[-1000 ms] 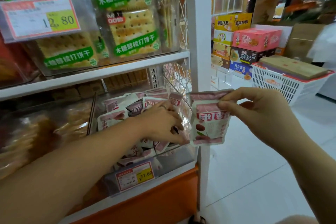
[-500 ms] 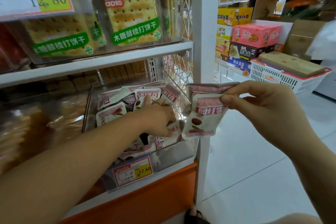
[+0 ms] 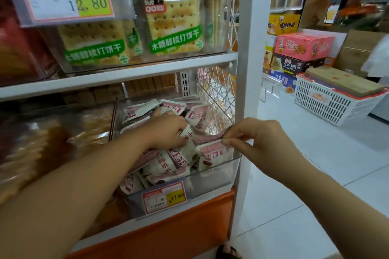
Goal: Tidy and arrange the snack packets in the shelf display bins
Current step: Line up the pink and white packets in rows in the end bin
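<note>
The left hand (image 3: 168, 130) sits in the bin (image 3: 212, 185), fingers curled round a white packet (image 3: 187, 135) on the pile (image 3: 162, 164). Just right of it, the pink packet (image 3: 212, 154) hangs upright in the bin's right front corner, below and left of the right hand (image 3: 261, 143), the nearer one, which pinches its top seam.

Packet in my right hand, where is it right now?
Head view, right of centre: the packet is at the front right corner of the clear bin, pinched at its top by the right hand, beside the white post.
</note>
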The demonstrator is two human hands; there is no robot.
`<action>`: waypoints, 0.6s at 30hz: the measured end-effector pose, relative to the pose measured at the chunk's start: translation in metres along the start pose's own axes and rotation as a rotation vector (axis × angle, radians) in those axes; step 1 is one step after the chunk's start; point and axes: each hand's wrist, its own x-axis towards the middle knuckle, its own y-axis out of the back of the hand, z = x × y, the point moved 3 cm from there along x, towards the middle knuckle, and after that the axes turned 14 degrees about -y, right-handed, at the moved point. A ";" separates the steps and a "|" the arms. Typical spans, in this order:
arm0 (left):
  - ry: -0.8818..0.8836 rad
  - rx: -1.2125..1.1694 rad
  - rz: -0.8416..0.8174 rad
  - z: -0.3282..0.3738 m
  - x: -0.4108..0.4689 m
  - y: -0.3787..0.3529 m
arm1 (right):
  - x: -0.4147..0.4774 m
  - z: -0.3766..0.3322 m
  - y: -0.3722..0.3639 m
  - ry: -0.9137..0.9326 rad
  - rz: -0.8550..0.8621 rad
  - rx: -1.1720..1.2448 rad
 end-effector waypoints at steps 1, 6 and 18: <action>0.002 0.012 -0.013 -0.001 -0.001 0.000 | 0.002 0.000 -0.005 -0.012 -0.058 -0.040; 0.024 -0.022 0.026 0.009 -0.003 0.004 | 0.007 0.005 -0.036 -0.086 -0.297 -0.302; -0.134 -0.051 0.329 0.038 -0.013 0.021 | 0.001 0.004 -0.033 -0.094 -0.358 -0.279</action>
